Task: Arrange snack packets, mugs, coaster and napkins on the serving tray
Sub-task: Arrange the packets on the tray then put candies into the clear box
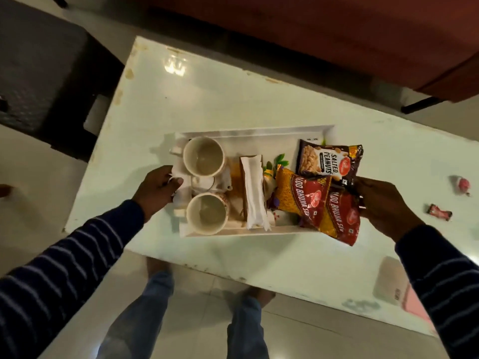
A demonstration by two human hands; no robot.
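Observation:
A white serving tray (259, 134) rests on the white table (233, 94). At its left end stand two empty white mugs, one far (203, 156) and one near (207, 213), with a small white teapot (207, 183) between them. White napkins (254, 193) lie across the middle over a brown coaster. On the right end lie a salted peanuts packet (324, 161) and two red-and-yellow aloo bhujia packets (303, 195) (337, 216). My left hand (158, 189) grips the tray's left end. My right hand (383, 203) holds the right end, under the packets.
A small red object (462, 185) and a red wrapper (439, 212) lie on the table to the right. A dark stool (44, 73) stands at the far left, a brown sofa (337, 29) beyond the table. My legs and feet (155, 270) are below the table's near edge.

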